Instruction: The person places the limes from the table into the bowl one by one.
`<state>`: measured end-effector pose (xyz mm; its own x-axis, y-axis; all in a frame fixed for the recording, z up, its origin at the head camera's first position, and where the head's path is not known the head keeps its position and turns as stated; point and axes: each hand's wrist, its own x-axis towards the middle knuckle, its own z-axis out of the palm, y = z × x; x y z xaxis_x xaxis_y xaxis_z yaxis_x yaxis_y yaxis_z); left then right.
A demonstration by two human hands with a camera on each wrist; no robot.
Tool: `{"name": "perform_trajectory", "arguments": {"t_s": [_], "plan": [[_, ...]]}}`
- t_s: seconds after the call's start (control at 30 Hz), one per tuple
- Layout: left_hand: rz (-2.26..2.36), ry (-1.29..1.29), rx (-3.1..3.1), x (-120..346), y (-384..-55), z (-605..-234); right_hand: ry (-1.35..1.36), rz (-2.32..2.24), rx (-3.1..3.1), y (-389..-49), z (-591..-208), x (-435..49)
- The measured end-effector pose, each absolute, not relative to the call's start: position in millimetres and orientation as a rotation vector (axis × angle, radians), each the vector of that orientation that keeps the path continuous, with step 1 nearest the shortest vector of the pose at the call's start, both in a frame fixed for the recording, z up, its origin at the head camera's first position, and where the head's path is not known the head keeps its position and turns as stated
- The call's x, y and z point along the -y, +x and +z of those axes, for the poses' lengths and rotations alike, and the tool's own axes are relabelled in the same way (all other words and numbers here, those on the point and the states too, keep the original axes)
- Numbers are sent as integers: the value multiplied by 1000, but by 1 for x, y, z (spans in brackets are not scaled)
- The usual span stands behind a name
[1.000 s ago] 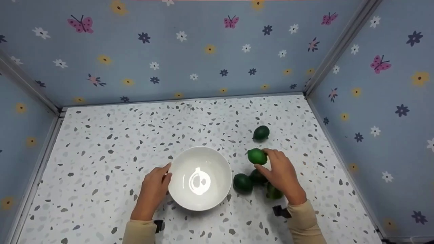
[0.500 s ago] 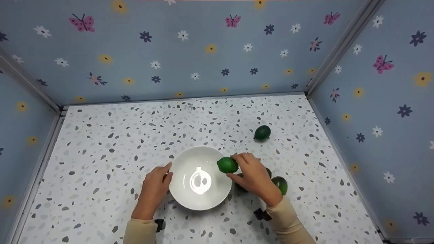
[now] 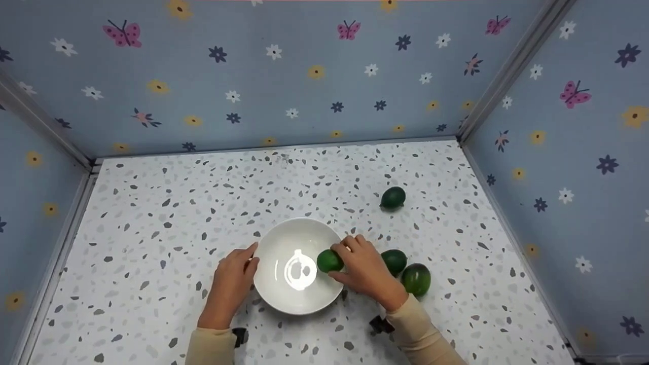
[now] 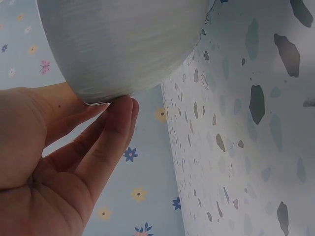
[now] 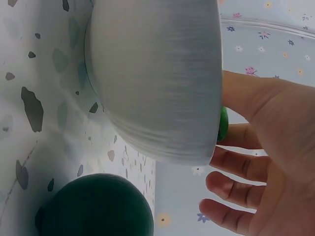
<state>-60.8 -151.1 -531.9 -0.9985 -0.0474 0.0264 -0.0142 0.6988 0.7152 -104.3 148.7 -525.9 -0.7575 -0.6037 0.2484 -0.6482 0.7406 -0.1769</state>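
Right hand [image 3: 366,268] pinches a green lime [image 3: 327,261] at its fingertips, just inside the white bowl's [image 3: 280,291] rim.

Head view above, wrist views beside bowl [image 3: 286,241]

A booth-like place, its flower-print panels [image 3: 284,76] walling a speckled tabletop [image 3: 172,203].

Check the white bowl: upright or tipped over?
Upright. The bowl shows its inside from above, and in the right wrist view its base meets the table.
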Motion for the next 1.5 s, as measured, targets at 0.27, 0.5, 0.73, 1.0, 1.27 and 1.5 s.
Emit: {"name": "perform_trajectory", "arguments": {"t_s": [0.27,0.5,0.73,1.0,1.27,1.5], "plan": [[-1219,65,2853,150,-61,-532,1012,354,2770,-103,-525,-149],[-1193,34,2845,152,-61,-534,1016,424,2715,-104,-522,-156],[-1190,23,2821,152,-62,-535,965,478,2654,-114,-510,-171],[-1182,39,2839,151,-62,-534,866,441,2592,-144,-499,-209],[-1197,39,2840,152,-61,-532,624,277,2748,-175,-496,-243],[-1201,57,2864,151,-60,-532,420,290,2904,-205,-511,-263]]}}
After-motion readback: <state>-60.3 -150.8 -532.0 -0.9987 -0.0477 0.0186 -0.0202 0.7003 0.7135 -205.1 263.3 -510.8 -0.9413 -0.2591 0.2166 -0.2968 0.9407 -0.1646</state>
